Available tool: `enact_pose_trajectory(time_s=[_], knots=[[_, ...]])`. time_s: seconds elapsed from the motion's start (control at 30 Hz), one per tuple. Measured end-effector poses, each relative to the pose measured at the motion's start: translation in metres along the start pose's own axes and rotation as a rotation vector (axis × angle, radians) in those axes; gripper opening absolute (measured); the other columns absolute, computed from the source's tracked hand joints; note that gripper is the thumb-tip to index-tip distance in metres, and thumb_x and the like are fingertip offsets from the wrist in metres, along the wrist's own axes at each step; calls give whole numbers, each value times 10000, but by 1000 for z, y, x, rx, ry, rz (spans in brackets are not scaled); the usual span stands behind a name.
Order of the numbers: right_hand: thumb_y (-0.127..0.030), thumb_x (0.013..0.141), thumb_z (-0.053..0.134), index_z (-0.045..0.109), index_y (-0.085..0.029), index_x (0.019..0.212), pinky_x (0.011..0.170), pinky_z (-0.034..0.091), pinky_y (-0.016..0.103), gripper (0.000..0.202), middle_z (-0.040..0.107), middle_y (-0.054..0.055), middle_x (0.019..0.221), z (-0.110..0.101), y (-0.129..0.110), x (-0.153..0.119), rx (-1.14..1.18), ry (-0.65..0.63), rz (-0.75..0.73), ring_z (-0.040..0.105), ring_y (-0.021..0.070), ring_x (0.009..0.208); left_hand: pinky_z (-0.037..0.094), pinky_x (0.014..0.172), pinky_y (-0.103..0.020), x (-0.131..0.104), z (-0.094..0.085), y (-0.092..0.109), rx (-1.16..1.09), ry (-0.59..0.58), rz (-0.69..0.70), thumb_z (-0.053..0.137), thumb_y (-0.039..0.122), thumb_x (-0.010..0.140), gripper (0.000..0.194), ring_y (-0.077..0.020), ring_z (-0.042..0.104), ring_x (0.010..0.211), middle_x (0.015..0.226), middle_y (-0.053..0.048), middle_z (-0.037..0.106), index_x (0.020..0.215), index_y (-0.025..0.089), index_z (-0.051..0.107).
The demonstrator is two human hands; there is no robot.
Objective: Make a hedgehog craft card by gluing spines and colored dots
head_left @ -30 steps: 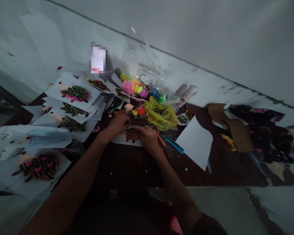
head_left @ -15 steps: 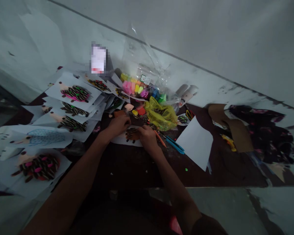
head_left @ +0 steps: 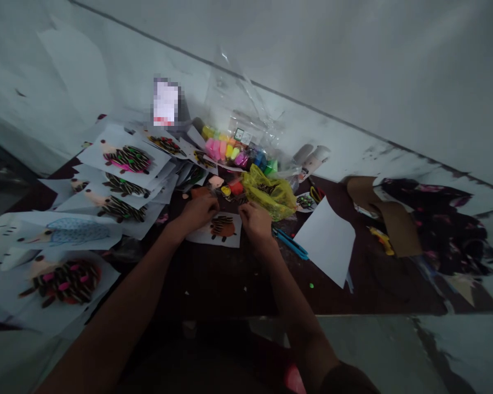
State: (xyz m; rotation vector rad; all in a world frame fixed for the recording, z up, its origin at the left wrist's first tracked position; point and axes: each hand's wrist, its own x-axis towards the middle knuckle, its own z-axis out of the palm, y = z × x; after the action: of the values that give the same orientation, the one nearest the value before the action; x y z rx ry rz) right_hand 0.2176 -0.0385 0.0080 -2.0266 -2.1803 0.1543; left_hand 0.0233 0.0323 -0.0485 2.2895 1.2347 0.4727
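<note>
A small white sheet [head_left: 233, 241] bears a hedgehog figure [head_left: 223, 227] with an orange-brown body and rows of dark striped seeds for spines. At the sheet's upper left edge is my left hand [head_left: 200, 212], its fingers bent and pinched together; what they hold is hidden. My right hand [head_left: 257, 221] has its fingertips closed among loose striped seeds [head_left: 240, 201], just right of the sheet. Too small to make out is anything between those fingertips. Touching the pile's right side, a crumpled yellow plastic bag [head_left: 277, 197] has more seeds in it.
Finished-looking hedgehog sheets [head_left: 127, 158] overlap at left. Behind stands a clear bag of coloured clay [head_left: 230, 148]. To the right lie a blue cutter-like tool [head_left: 291, 243], white paper [head_left: 326, 243], a yellow-handled tool [head_left: 382, 241], brown card [head_left: 402, 230] and dark patterned cloth [head_left: 447, 224].
My right hand has left the hedgehog figure and moved up and right to the loose seeds, uncovering the orange body. The left hand stays almost still.
</note>
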Motion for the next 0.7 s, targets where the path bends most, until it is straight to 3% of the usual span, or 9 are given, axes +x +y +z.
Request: enact_pose_trajectory(time_s=[0.2, 0.4, 0.53, 0.7], knots=[[-311, 1064, 454, 737, -271, 1259, 823, 450, 278, 346, 685, 89, 1164, 4, -4, 39, -97, -111, -58, 619, 210, 1085, 506, 812, -358, 0, 2, 0, 24, 16, 5, 539, 186, 858, 191, -264, 647, 956, 988, -105, 704, 886, 177, 728], [-311, 1077, 402, 721, -219, 1232, 868, 464, 312, 366, 654, 125, 1211, 8, -4, 50, -183, -147, -87, 590, 246, 1121, 493, 775, -332, 1, 2, 0, 15, 14, -2, 539, 192, 849, 185, -249, 650, 925, 958, -91, 717, 868, 188, 723], [-278, 1077, 404, 680, -175, 1213, 905, 456, 312, 325, 635, 144, 1254, 9, -1, 48, -155, -95, -150, 562, 248, 1170, 489, 770, -317, 0, 1, -1, 10, 11, -5, 545, 202, 848, 181, -240, 647, 916, 953, -85, 715, 873, 191, 724], [-220, 1058, 437, 659, -153, 1159, 894, 457, 294, 253, 712, 110, 1108, 10, 11, 31, 92, 44, -68, 632, 212, 1036, 495, 791, -328, 0, 4, -3, -7, 40, -1, 543, 214, 853, 191, -245, 644, 935, 974, -87, 712, 883, 192, 730]])
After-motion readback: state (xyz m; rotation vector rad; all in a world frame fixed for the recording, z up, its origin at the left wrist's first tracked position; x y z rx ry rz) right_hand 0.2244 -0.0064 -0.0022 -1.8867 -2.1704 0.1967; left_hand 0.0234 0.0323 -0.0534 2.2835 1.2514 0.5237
